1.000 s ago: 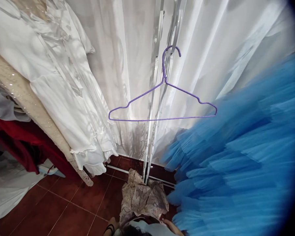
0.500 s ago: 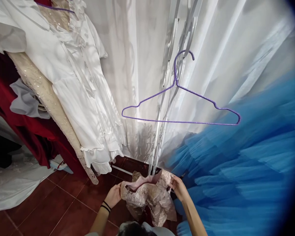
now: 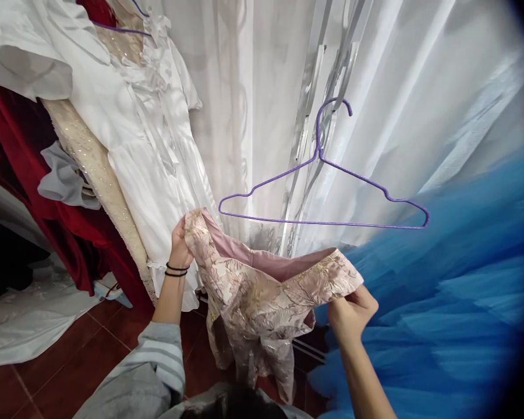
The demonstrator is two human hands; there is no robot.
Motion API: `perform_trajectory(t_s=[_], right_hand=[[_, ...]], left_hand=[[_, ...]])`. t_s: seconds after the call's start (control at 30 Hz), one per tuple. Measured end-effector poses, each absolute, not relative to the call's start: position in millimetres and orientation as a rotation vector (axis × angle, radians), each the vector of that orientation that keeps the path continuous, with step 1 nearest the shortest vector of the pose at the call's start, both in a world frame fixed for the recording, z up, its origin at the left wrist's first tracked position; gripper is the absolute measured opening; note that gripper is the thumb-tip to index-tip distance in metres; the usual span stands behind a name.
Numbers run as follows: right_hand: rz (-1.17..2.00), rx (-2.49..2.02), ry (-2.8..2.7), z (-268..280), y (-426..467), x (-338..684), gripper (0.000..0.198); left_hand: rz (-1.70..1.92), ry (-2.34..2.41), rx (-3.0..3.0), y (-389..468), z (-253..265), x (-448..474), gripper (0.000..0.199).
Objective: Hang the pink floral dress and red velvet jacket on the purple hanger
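A pink and gold brocade dress with wide off-shoulder straps is stretched between my two hands. My left hand, with dark bands at the wrist, is closed on the strap at the left end. At the opposite end my right hand grips the other strap, some of its fingers hidden by the cloth. The dress's pink lining shows along the open neckline, and its lower part hangs down toward the floor. Just above the dress, a bare purple hanger hangs by its hook from a white metal rack, apart from the fabric.
To the left hang a white dress, a beige sequined garment and dark red cloth. Blue layered tulle fills the right side. White curtains hang behind, above a red tiled floor.
Both hands have risen and spread apart, lifting the dress from low down to just beneath the hanger. Its neckline is now pulled wide. The hanger stays on the rack.
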State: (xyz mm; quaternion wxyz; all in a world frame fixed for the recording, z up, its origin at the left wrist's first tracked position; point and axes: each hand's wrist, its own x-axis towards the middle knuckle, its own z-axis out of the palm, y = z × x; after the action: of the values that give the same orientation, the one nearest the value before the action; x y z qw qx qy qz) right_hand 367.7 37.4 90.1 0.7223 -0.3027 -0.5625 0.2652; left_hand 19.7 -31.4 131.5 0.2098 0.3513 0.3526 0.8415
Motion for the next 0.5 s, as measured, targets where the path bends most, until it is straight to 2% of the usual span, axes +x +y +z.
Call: perform_trajectory(t_s=[0.1, 0.23, 0.37, 0.5], right_hand=[[0.21, -0.624, -1.262, 94, 36, 359, 0.023], [0.071, -0.582, -1.157, 98, 46, 358, 0.026], [0.157, -0.608, -1.006, 101, 54, 361, 0.024], [0.372, -0.668, -0.975, 104, 57, 371, 0.003]], left_hand=[[2.338, 0.952, 1.102, -17, 160, 17, 0.052], [2.176, 1.058, 1.272, -3, 198, 31, 0.055], [1.908, 1.206, 1.375, 3, 220, 56, 0.049], [1.733, 1.265, 1.35, 2, 223, 66, 0.047]])
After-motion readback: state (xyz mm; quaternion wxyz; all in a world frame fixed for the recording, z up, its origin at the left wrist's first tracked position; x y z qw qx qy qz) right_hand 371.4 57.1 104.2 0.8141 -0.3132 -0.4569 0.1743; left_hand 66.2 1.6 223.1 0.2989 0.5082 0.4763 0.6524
